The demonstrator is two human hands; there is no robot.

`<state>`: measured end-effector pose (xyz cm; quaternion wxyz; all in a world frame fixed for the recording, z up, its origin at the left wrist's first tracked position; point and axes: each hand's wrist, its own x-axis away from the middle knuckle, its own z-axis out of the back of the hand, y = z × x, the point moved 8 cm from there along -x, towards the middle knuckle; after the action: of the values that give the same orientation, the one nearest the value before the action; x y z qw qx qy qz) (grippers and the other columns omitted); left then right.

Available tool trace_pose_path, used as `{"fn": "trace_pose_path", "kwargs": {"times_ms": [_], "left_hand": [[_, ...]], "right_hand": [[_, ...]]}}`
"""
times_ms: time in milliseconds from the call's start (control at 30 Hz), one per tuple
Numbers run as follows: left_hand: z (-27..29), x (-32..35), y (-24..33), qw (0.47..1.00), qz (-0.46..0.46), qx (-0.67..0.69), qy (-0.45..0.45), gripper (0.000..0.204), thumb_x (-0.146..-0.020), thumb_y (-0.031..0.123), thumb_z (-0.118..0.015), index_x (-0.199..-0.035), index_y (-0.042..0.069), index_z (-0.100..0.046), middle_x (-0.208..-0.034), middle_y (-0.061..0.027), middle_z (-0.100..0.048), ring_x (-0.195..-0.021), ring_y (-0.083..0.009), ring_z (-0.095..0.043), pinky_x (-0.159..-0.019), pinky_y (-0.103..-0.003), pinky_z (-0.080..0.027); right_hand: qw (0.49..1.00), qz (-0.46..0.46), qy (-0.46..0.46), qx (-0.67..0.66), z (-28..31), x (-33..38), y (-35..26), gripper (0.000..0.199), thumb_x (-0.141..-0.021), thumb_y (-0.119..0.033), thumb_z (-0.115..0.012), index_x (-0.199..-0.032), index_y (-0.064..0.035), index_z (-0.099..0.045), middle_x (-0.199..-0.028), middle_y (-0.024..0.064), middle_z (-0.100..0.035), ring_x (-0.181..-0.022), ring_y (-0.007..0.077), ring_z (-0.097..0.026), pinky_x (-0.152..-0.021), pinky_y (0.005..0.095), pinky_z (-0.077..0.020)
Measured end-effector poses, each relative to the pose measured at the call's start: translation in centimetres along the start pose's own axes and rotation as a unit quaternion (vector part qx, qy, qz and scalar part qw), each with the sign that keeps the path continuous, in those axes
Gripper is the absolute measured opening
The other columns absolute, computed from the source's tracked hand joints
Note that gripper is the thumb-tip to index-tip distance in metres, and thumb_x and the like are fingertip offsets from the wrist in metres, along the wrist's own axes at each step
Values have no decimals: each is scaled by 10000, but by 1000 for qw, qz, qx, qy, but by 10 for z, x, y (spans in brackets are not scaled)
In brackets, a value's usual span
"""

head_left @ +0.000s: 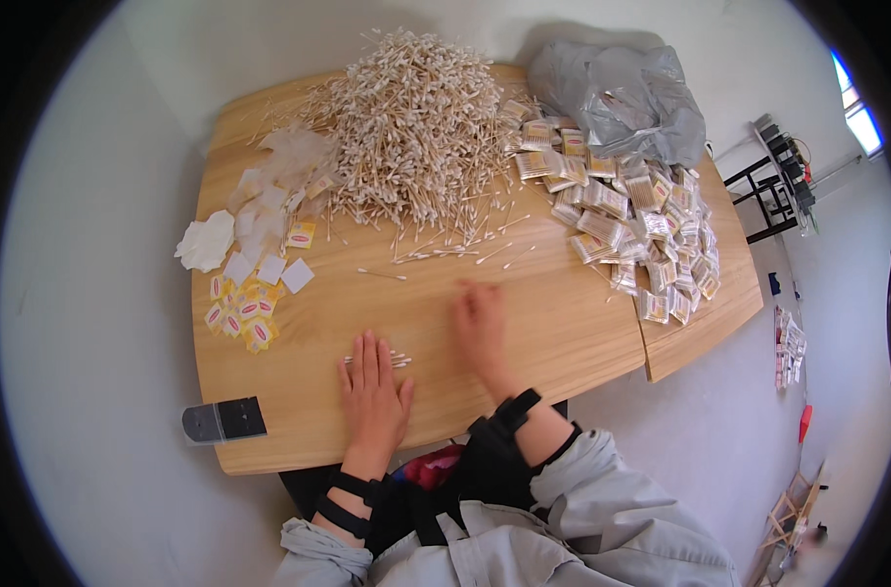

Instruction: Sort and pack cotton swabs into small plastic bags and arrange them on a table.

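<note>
My left hand (372,391) lies flat near the front edge of the wooden table (553,323), fingers stretched out. Beneath it is a small bunch of cotton swabs (400,360), their white tips showing at both sides of the fingers. To its right, my right hand (479,318) is over the tabletop, smeared by motion; whether it holds anything does not show. A large heap of loose cotton swabs (416,127) rises at the back, with several strays along its front. One single swab (382,275) lies apart between heap and hands.
Filled clear packets of swabs (607,201) pile up at the right, before a grey plastic bag (622,98). At left lie yellow-and-white cards (245,308), white paper squares (297,276) and clear bags (294,161). A black-and-clear flat object (225,421) overhangs the front left edge.
</note>
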<state>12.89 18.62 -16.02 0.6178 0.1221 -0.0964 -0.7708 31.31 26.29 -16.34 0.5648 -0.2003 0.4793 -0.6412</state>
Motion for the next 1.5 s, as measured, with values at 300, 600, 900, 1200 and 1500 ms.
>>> {"fn": "trace_pose_path", "kwargs": {"times_ms": [300,600,900,1200,1500], "left_hand": [[5,-3,5,1000,4,-28,3,651,-903,362,-557,-1466,102,-358,-1563,-204,-194,-1456,-359,-160,-1153,-581,-106],[-1,-4,1,1000,16,-10,-13,679,-891,387,-560,-1468,97,-352,-1560,-205,-204,-1452,-361,-169,-1151,-585,-116],[2,-6,2,1000,13,6,-10,675,-884,375,-575,-1460,93,-365,-1561,-202,-206,-1455,-352,-171,-1154,-569,-131],[3,-5,2,999,11,37,5,686,-853,334,-612,-1449,86,-379,-1550,-211,-222,-1446,-375,-181,-1147,-576,-134],[0,-3,1,1000,9,16,8,679,-859,328,-601,-1453,90,-376,-1552,-204,-222,-1445,-369,-184,-1146,-575,-143]], "right_hand": [[988,18,19,152,62,-94,70,219,-808,-32,-640,-1004,-114,-692,-895,102,-531,-797,233,-558,-714,343,-488],[989,-33,-124,73,9,-27,17,122,-803,-63,-712,-923,-72,-691,-855,71,-573,-690,160,-586,-636,269,-490],[992,-21,-103,73,-16,-55,2,192,-783,-107,-745,-954,-75,-665,-876,52,-592,-718,173,-607,-659,277,-503],[981,-29,-191,32,-35,-35,-10,119,-808,-118,-724,-889,-61,-658,-824,55,-595,-707,192,-613,-657,298,-502],[956,-191,-202,-96,16,-23,32,223,-913,-105,-637,-1123,-32,-638,-831,-19,-618,-726,53,-530,-657,210,-438]]}}
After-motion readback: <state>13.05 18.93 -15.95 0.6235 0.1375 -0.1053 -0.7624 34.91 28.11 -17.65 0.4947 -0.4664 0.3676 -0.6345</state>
